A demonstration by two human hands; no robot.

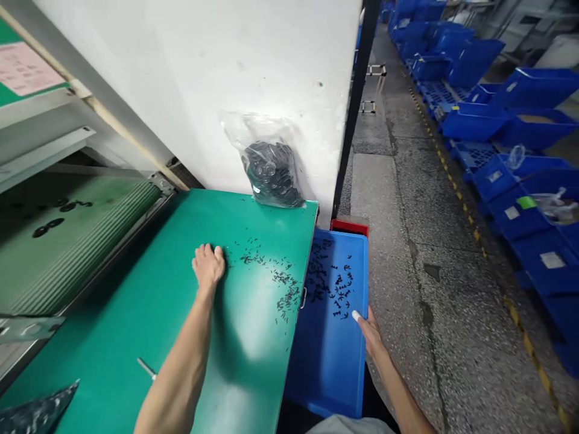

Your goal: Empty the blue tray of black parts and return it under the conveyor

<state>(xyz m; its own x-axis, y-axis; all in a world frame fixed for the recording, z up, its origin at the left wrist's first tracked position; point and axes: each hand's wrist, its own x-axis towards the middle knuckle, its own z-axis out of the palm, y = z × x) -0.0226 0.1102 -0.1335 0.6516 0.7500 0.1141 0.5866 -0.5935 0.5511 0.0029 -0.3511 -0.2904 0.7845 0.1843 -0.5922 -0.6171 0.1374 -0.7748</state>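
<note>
2 hands (208,265), R fingers (371,317) pt. hidden by tray (325,361)

From the wearer's head, the counter (244,301) and tray (325,355) are viewed close, forward and down, with floor (398,241) included right.

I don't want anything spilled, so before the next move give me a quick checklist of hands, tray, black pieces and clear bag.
1. Right hand on the blue tray: ok, gripping its right rim.
2. No gap between tray and green table: cannot tell; the table edge hides the tray's left side.
3. Table free of loose black pieces: not ok, many lie scattered.
4. Left hand empty: cannot tell; its curled fingers hide the palm.
5. Clear bag standing: ok, against the white wall.
</note>
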